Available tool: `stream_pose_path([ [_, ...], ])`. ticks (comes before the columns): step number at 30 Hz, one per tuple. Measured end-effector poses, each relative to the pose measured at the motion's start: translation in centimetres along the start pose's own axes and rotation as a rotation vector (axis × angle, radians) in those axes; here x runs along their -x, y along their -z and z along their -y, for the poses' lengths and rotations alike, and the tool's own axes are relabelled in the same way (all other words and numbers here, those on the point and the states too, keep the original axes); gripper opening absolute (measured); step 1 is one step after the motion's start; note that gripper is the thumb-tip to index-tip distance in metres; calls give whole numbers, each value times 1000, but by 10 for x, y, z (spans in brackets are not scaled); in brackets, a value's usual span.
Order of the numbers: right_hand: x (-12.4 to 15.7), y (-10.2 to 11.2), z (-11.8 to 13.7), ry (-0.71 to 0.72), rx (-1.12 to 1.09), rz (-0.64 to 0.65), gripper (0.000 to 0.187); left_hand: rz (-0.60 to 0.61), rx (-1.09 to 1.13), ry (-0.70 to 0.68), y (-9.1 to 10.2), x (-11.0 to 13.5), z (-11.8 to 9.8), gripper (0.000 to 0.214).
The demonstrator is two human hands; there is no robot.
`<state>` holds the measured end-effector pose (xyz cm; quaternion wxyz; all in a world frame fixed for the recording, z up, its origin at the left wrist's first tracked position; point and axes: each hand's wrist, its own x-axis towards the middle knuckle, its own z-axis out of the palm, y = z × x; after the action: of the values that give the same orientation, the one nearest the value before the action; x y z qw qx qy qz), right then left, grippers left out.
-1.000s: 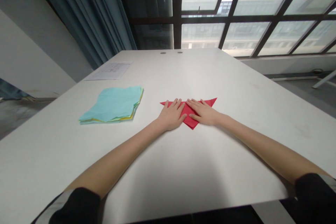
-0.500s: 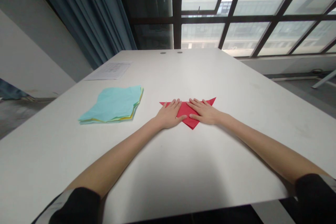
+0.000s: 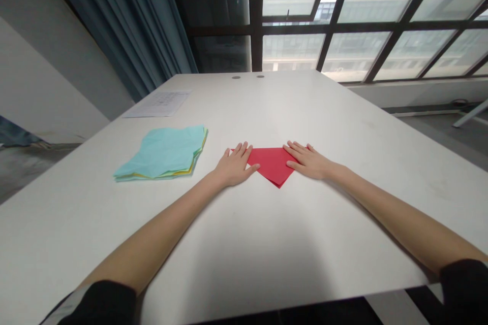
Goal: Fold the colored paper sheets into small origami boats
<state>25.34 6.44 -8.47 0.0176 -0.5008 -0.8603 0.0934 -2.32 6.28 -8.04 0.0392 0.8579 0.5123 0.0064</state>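
A red sheet of paper (image 3: 272,164), folded into a triangle with its tip toward me, lies flat on the white table (image 3: 267,244). My left hand (image 3: 232,166) rests flat on the paper's left corner, fingers stretched out and slightly spread. My right hand (image 3: 308,160) lies flat on the right corner, fingers out as well. Both hide the corners beneath them. Neither hand holds anything.
A stack of coloured paper sheets (image 3: 163,152), light blue on top, lies to the left of my hands. Farther back on the left lies a white printed sheet (image 3: 159,103). Dark curtains and large windows stand beyond the table's far edge.
Both hands have slid apart along the red paper, the left one leftward and the right one rightward, and the paper's middle now shows.
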Motion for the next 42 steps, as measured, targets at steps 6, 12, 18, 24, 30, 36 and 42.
stream_pose_path([
  [6, 2, 6, -7, -92, -5, 35, 74, 6, -10, 6, 1, 2, 4, 80],
  [12, -2, 9, -13, -135, -16, 27, 76, -13, -13, 13, 0, 4, 4, 79],
  [18, 2, 20, -6, 9, -46, 28, 85, -19, 6, 16, 0, 5, 6, 80],
  [24, 4, 31, 0, 104, -7, 42, 95, -15, 10, 13, 1, 5, 7, 82],
  [30, 1, 30, -6, 50, 22, 7, 86, -16, 5, 5, 2, 6, 9, 82],
  [36, -1, 29, -9, 108, 39, -88, 74, -14, -4, 9, 1, 6, 9, 82],
  [42, -3, 33, -9, 232, 53, -284, 64, 5, -10, 6, 4, 7, 6, 82],
])
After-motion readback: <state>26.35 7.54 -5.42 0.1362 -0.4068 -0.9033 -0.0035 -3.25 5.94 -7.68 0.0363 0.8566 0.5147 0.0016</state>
